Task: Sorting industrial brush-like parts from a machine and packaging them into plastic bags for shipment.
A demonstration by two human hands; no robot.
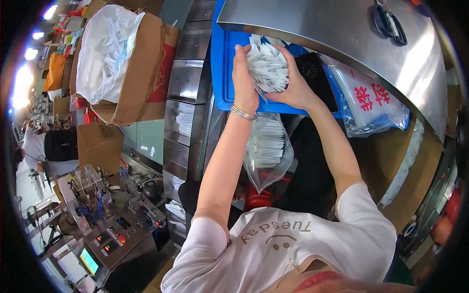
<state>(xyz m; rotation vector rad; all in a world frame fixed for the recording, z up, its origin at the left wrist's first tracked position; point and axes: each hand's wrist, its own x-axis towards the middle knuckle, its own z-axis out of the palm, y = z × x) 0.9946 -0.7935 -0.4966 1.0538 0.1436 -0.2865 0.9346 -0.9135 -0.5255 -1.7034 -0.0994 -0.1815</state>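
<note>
Both hands clasp a thick bundle (267,67) of thin white slips from either side, over a blue tray (221,83). The left hand (244,80) lies along the bundle's 9 o'clock side, its fingers straight and pointing to 12; they are seen edge-on, so I cannot tell whether they are spread or pressed together. The right hand (297,88) wraps the side from 2 to 5 o'clock, thumb and fingers spread wide apart, the fingers reaching to 1 and the thumb lying below toward 6; the farther fingers are hidden. Silver bangles (243,112) circle the left wrist. Reckoned from the bundle, a clear bag (261,178) hangs at 6 o'clock with a stack (269,141) of similar slips inside. At 3 o'clock, just beside the right hand, is a flat black thing (317,78), and past it a plastic bag (359,93) with red print. A steel table (317,19) covers 1 to 2 o'clock, with scissors (388,27) lying on it. Steel bins (188,80) run down from 10 to 8 o'clock, some holding slips; beyond them at 9 stands a lined carton (141,78), and between 7 and 8 a machine (110,234) with a lit screen (89,261).
</note>
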